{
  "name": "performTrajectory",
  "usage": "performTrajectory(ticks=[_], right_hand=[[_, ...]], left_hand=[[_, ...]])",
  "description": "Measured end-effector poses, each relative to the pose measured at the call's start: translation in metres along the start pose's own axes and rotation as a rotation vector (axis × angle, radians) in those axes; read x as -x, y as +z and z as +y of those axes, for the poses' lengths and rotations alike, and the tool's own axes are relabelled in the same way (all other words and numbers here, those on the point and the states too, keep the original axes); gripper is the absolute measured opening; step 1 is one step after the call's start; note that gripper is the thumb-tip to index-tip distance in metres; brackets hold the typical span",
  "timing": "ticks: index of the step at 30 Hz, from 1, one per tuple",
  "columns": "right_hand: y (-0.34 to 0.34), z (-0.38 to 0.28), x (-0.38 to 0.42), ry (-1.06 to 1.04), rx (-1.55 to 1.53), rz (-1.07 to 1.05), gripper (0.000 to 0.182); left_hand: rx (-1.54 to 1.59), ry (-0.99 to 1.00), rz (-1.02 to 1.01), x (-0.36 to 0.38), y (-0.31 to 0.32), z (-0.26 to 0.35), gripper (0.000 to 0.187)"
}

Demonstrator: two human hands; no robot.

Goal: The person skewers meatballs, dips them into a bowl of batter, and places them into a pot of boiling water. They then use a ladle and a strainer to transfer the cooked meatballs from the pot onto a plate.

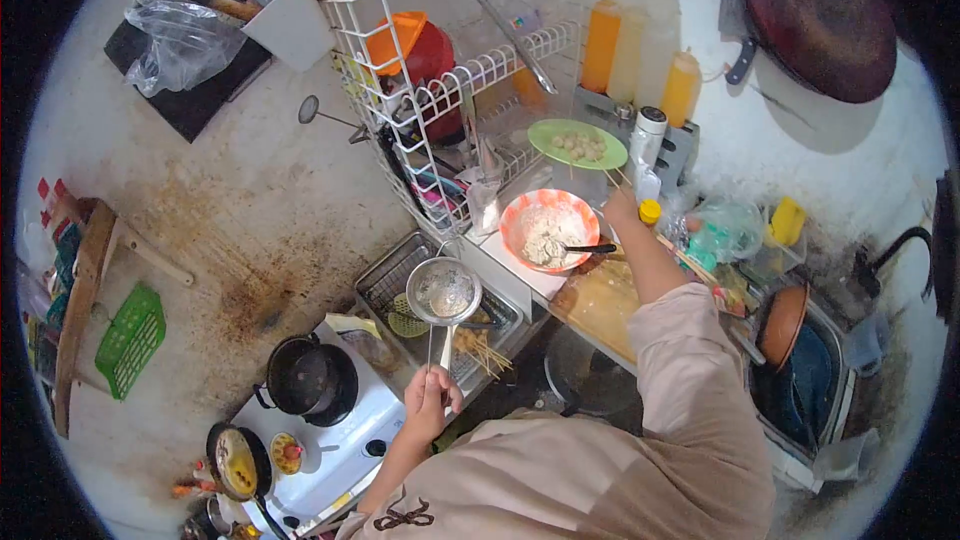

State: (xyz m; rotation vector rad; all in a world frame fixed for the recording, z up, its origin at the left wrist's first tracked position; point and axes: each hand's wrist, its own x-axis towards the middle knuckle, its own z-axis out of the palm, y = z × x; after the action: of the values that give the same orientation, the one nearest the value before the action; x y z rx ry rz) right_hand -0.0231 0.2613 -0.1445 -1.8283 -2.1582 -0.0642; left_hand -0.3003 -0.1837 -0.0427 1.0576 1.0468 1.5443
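Note:
My left hand (428, 402) is closed around the handle of a round wire strainer (444, 292), which has some pale stuff in its mesh. The strainer hangs over a metal basket tray (380, 275) where several skewers (480, 352) lie. My right hand (621, 208) is stretched to the edge of a green plate (545, 137) with several pale balls (580, 146) on it. Thin wooden skewers (614, 178) run from the plate to the fingers, which look closed on them. Below the plate sits an orange-and-white bowl (511, 230) of flour with a dark-handled spoon (590, 249).
On the left, a white stove (345, 450) carries a black pot (300, 380) and a frying pan (238, 460). A white wire rack (400, 120) rises behind the tray. Sauce bottles (600, 45) and a flask (648, 135) stand behind the plate. A sink (815, 400) lies right.

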Motion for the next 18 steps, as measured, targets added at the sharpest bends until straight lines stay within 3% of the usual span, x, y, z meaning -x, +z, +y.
performTrajectory(ticks=[2, 5, 8, 11, 18], right_hand=[[-0.077, -0.039, 0.053, 0.076, -0.185, 0.151, 0.025], [-0.114, -0.042, 0.081, 0.097, -0.203, -0.027, 0.030], [-0.157, -0.029, 0.119, 0.372, -1.227, -0.398, 0.027], [-0.216, -0.034, 0.163, 0.305, -1.662, -0.536, 0.021], [-0.261, -0.046, 0.174, 0.156, -1.558, -0.523, 0.024]], left_hand=[[-0.012, -0.020, -0.042, 0.004, -0.006, 0.004, 0.026], [-0.012, 0.005, -0.086, 0.008, -0.018, 0.009, 0.026], [-0.003, -0.017, -0.082, 0.012, -0.028, 0.011, 0.028], [-0.019, -0.037, -0.096, 0.012, -0.034, 0.009, 0.028], [-0.028, -0.023, -0.247, 0.008, -0.025, 0.011, 0.027]])
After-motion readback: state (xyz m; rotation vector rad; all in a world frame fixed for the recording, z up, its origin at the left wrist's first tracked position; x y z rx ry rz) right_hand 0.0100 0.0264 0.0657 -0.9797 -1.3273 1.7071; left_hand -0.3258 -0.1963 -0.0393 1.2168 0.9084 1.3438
